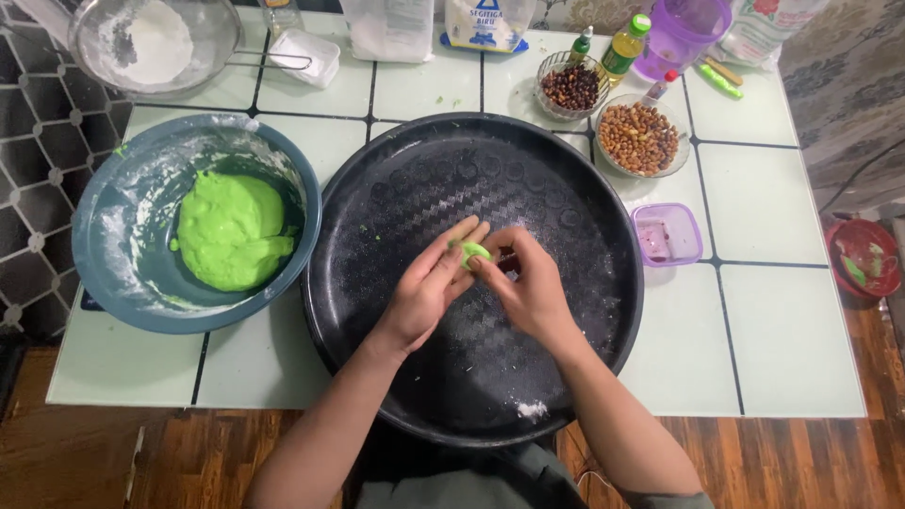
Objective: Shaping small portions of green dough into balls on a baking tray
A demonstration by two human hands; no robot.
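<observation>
Left hand (429,287) and right hand (528,287) meeting over the middle of the round black tray (377,203), fingertips pressed around one small green dough piece (474,251), left palm cupped beneath it, right fingers pinching at its edge. Judged from this: shaping step in hand, a single portion being worked into form above the tray. Next move likely calling for a light, even squeeze so the soft dough closes without tearing or sticking to the fingers.

Largest first: one tiled bench (773,311) carrying everything. One black tray, dusted with flour, nothing shaped lying on it yet beyond a small white clump near its front rim. One blue-grey bowl (104,245) to the left, touching the tray's rim, holding one big mass of green dough (231,231). One metal sieve (156,42) with white flour at the far left corner. Two white bags (485,21) at the far edge. One purple jug (681,33) at the far right. Two glass bowls of fillings: one of tan nuts (639,138), one of darker pieces (570,87). One small purple square tub (666,233) just right of the tray. One small white tub (304,55) beside the sieve handle. One red bowl (863,256) off the bench, low on the right.
</observation>
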